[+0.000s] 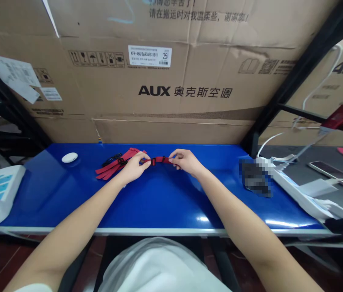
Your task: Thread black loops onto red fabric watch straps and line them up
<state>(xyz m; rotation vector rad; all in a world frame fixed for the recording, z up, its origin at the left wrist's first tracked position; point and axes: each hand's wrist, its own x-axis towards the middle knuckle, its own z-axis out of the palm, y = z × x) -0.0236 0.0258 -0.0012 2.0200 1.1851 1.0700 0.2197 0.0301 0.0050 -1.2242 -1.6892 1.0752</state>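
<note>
1. You have the red strap [159,159] in front of you, over the far part of the blue table [165,202], stretched between your two hands.
2. Your left hand [134,165] pinches it close to the black buckle [153,162], and your right hand [187,161] grips the other side with thumb and fingers, near a second black piece [164,159].
3. It seems very light, so I think a gentle pinch is enough for you.
4. The band looks soft and probably bends easily if you leave it slack; the black fittings appear stiffer, maybe plastic.
5. I judge it neither fragile nor very slippery, but the narrow edge may twist between your fingertips.
6. The good places to take hold are the flat band just beside each fitting, one on each side.
7. In look, it is a narrow, flat red band with dark fittings; their small details I cannot tell.
8. Similar red straps [107,172] lie in a bundle beside your left hand.
</note>
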